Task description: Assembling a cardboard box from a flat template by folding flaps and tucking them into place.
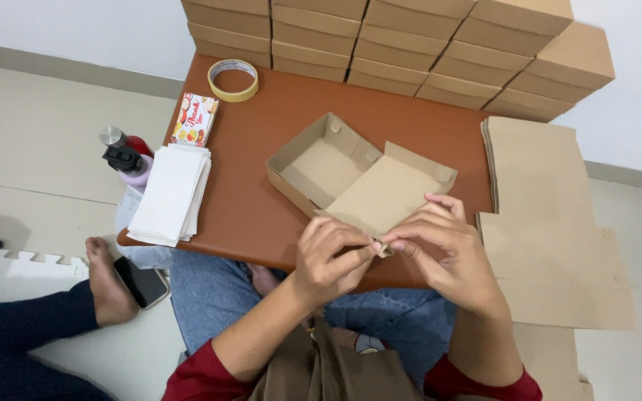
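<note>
Both hands pinch the near corner of a half-folded cardboard box.

The left hand [332, 256] and right hand [440, 245] meet fingertip to fingertip, clamped on the cardboard box [358, 182] lid's front edge; the box lies just beyond them on the brown tabletop [261, 148], flat cardboard sheets [544, 223] to the right.

My fingers [369, 245] pinch the plain tan flap of the open brown cardboard box [351, 178], which sits on the reddish-brown low table [261, 134], and my sleeves are dark red over blue jeans. Beside it lie a white stack of paper sheets [171, 193], a pale yellow tape roll [233, 79] and a small card patterned in red, orange and white [195, 119]. Behind stand tan stacked cardboard boxes [410, 44], all one plain colour.
</note>
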